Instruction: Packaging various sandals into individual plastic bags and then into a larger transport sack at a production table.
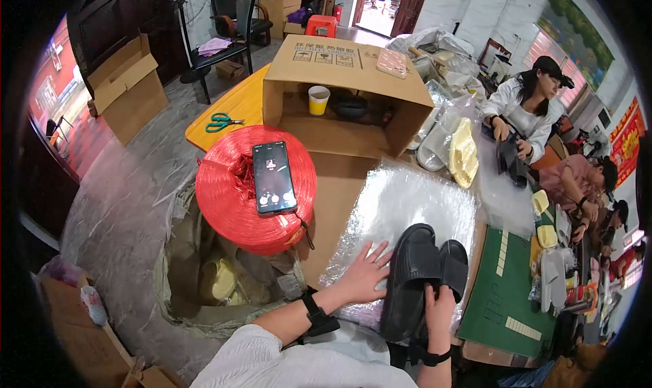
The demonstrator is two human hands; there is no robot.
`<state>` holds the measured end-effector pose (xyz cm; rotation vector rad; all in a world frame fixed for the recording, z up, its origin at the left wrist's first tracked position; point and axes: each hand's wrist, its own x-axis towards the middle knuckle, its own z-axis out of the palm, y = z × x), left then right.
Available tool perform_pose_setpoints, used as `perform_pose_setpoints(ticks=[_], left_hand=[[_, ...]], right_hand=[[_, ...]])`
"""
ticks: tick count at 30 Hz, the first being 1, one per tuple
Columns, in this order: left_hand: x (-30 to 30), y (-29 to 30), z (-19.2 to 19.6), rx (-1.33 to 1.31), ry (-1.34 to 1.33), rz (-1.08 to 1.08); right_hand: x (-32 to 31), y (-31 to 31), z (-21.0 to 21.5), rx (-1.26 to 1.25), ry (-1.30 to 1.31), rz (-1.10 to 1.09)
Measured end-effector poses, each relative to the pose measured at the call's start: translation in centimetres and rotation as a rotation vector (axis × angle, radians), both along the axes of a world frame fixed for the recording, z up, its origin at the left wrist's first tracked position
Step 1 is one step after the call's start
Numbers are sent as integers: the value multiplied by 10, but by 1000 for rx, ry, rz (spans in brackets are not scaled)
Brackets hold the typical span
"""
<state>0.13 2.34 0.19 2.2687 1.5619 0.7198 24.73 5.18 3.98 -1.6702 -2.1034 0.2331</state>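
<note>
My left hand [361,275] lies flat with spread fingers on a stack of clear plastic bags [390,201], just left of a pair of black slide sandals. The larger-looking left sandal [411,286] rests sole down on the bags, its toe pointing away from me. Beside it, the right sandal [454,269] sits partly behind its neighbour's strap. My right hand [440,308] is closed on this right sandal, fingers at its near end; the fingertips are partly hidden. Black bands circle both my wrists.
A big red twine roll [224,191] carries a phone [274,177]. Behind stands an open cardboard box [326,55] with a paper cup [318,100]. Scissors [223,122] lie at the left. Green mat [499,286] and co-workers [530,109] are at right; an open sack [197,293] stands left.
</note>
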Motion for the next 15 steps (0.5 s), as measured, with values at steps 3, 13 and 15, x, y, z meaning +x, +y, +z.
perform_pose_setpoints(ticks=[3,13,15], left_hand=[[1,0,1,35,-25,-4],[2,1,0,52,7,24],[2,1,-2,57,26,25]], right_hand=[[5,2,1,-40,109,-60],[11,3,-14,-91,158,-89],[12,3,-15,-89,136,-103]])
